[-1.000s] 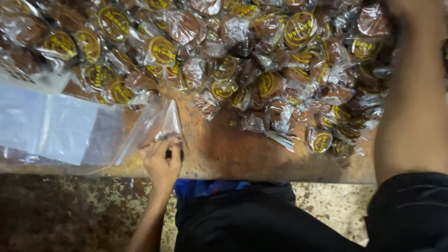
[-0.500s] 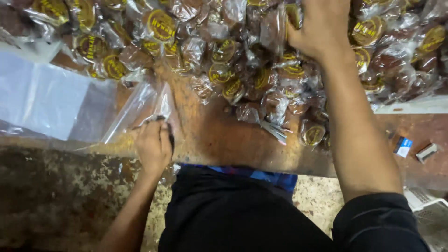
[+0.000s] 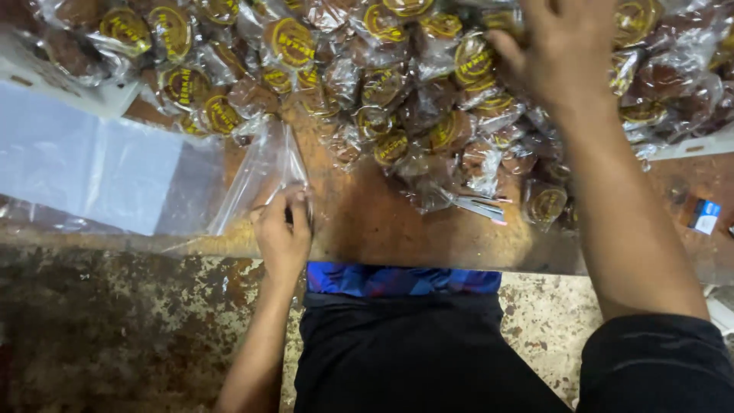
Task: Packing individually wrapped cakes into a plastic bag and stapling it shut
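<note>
My left hand pinches the mouth of a clear plastic bag at the near edge of a worn wooden table. The bag lies flat and reaches back toward a heap of small wrapped brown cakes with round yellow labels. My right hand rests on top of that heap at the far right, fingers spread over several packets. I cannot tell if it grips one.
A stack of flat clear bags lies on the table's left. A small stapler sits at the heap's near edge. A small blue-and-white box lies at the right. A mottled floor shows below.
My right hand has come into view and settled on the heap. My left hand keeps its hold on the bag's mouth. The view has shifted so the heap sits lower and nearer.
</note>
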